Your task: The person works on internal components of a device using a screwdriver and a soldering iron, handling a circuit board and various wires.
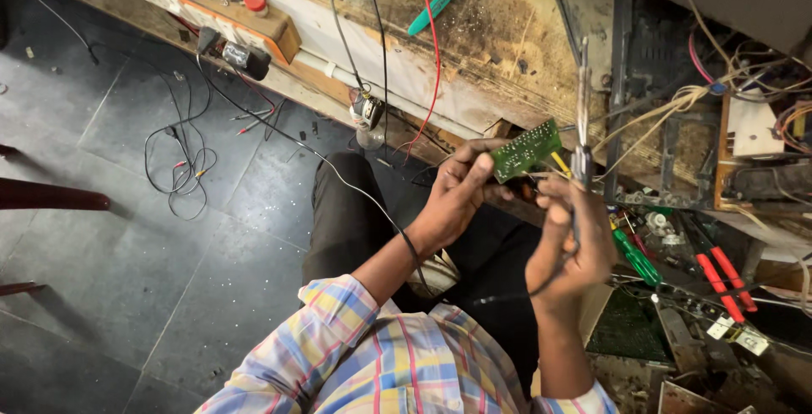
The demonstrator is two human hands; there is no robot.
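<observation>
Board: you held the small green circuit board (526, 150) at frame centre, pinched in your left hand (457, 194) | Tool: right hand (571, 245) closed around a slim metal probe (582, 118) | Tip: steadier with wrists braced on the tabletop (499, 33).

The board (526, 150) sits in the left hand (457, 190), with the right hand (571, 241) just at its 5 o'clock, touching the tool (582, 105) that stands at the board's 3 o'clock. The bench (474, 50) lies at 12 o'clock from both hands. Two screwdrivers (723, 274) lie at 3 o'clock of the right hand. Loose wires (182, 169) lie on the floor (127, 245) at 9 o'clock.
</observation>
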